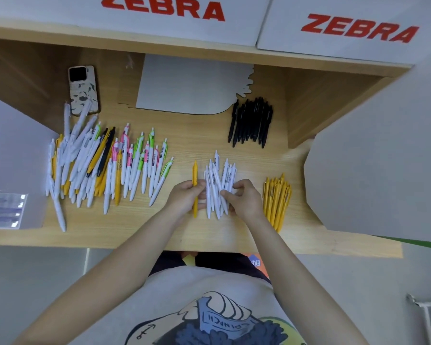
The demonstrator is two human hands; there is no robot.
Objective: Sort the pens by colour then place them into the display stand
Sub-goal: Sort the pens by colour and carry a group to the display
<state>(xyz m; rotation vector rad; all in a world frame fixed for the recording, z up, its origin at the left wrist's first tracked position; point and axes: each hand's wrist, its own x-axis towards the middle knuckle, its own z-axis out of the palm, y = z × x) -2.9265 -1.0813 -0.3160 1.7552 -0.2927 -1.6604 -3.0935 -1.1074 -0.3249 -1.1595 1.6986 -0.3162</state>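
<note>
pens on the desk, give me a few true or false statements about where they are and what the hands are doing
1. The left hand holds a single yellow pen. True.
2. The black pens lie in a group beside the phone. False: they lie far to its right, near the grey card.
3. The right hand grips a bundle of white pens. True.
4. The sorted yellow pile lies left of the mixed pile. False: it lies on the far right, beside the right hand.
5. The mixed pile holds only white pens. False: yellow, black, pink-clipped and green-clipped pens are in it too.
</note>
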